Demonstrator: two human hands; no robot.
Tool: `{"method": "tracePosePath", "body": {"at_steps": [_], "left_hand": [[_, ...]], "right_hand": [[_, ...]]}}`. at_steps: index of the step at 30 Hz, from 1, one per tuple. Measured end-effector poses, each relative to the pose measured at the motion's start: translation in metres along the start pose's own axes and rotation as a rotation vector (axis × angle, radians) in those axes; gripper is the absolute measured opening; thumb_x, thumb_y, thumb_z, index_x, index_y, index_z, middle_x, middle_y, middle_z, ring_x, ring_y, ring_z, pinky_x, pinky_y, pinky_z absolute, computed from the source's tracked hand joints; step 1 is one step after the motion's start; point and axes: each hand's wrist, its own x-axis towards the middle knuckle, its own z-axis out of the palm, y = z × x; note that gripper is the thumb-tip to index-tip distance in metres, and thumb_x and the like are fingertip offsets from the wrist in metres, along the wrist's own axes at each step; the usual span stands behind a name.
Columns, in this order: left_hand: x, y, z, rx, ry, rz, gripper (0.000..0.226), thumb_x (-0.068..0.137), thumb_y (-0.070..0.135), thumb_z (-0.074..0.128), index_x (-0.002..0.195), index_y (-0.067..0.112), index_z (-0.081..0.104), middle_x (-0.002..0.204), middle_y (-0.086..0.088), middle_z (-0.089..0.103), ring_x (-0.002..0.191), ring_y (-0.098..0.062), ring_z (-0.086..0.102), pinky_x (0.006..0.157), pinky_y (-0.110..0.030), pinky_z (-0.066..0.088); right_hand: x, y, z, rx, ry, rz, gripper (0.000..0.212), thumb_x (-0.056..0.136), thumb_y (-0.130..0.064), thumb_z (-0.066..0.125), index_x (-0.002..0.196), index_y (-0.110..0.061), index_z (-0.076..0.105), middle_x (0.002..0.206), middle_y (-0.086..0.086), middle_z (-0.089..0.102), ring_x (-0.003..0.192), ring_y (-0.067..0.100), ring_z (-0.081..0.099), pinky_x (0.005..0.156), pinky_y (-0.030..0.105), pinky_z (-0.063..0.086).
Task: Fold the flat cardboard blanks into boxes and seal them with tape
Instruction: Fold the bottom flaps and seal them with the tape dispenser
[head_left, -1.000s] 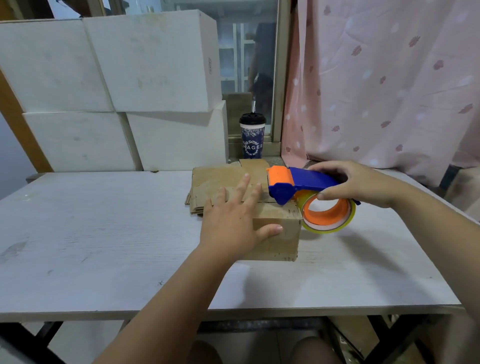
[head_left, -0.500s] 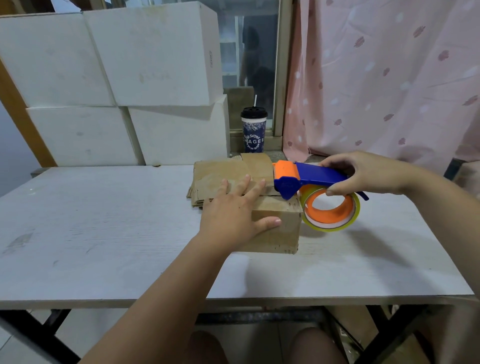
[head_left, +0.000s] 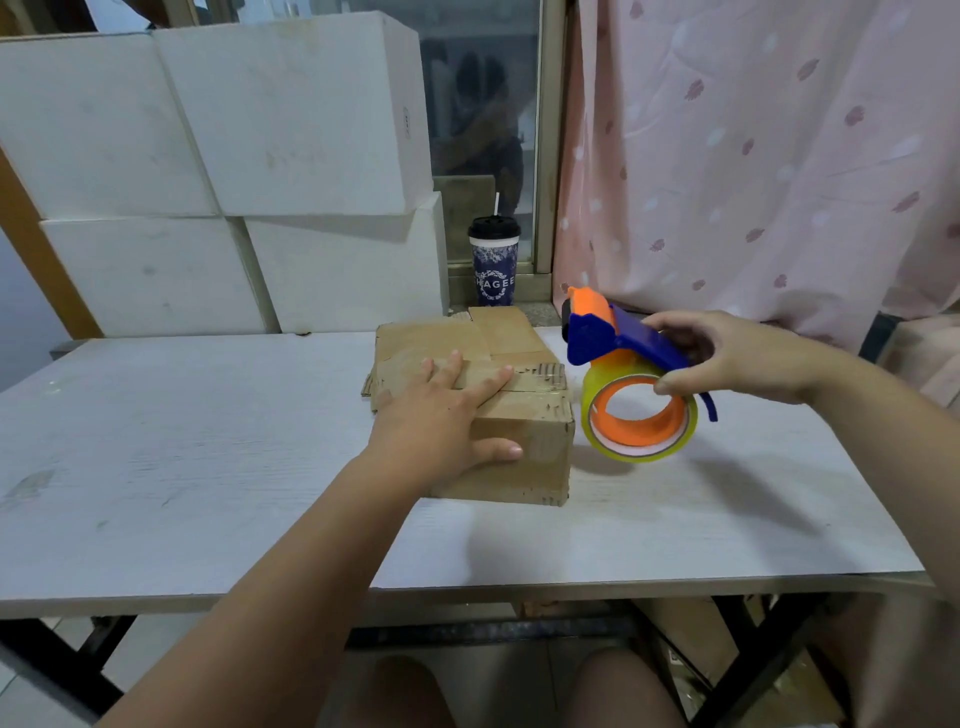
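Note:
A small folded cardboard box (head_left: 530, 441) stands on the white table (head_left: 208, 467) in the middle. My left hand (head_left: 441, 410) lies flat on its top with straight fingers, the thumb down the front face. Behind it is a stack of flat cardboard blanks (head_left: 467, 335). My right hand (head_left: 727, 358) grips the blue handle of a blue and orange tape dispenser (head_left: 623, 384). Its yellowish tape roll hangs just right of the box, and its orange head is lifted clear of the box top.
Several big white boxes (head_left: 249, 171) are stacked at the back left of the table. A lidded paper cup (head_left: 493, 260) stands on the window sill behind the blanks. A pink curtain (head_left: 753, 156) hangs at the right. My knees show below the table's front edge.
My right hand has drawn the tape dispenser to the right and up, off the box's top edge. My left hand stays pressed on the box.

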Motion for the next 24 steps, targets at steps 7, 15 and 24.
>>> {"method": "tracePosePath", "body": {"at_steps": [7,15,24], "left_hand": [[-0.022,-0.037,-0.005,0.042,-0.010,-0.027,0.076,0.073,0.082,0.031,0.138,0.063,-0.004,0.157,0.001,0.008,0.143,-0.023,0.009,0.105,-0.062,0.026],[-0.045,-0.082,-0.008,0.065,-0.016,-0.069,0.084,0.055,0.087,0.009,0.136,0.066,-0.002,0.157,0.002,0.009,0.142,-0.019,0.010,0.106,-0.056,0.029],[-0.057,-0.121,-0.006,-0.011,-0.031,-0.117,0.085,0.053,0.091,0.012,0.135,0.067,0.004,0.159,0.003,0.006,0.145,-0.018,0.003,0.111,-0.055,0.021]], "right_hand": [[0.014,-0.022,0.032,-0.004,-0.051,-0.085,0.048,0.066,-0.028,0.079,0.109,-0.034,0.060,0.096,-0.006,0.067,0.086,0.015,0.065,0.075,0.030,0.056],[0.039,-0.045,0.056,0.038,-0.122,-0.083,0.051,0.076,-0.008,0.079,0.116,-0.028,0.055,0.101,0.002,0.069,0.089,0.022,0.067,0.078,0.034,0.058],[0.054,-0.044,0.091,0.084,-0.143,-0.063,0.052,0.072,-0.011,0.082,0.109,-0.025,0.048,0.097,-0.001,0.069,0.089,0.020,0.067,0.080,0.034,0.058]]}}
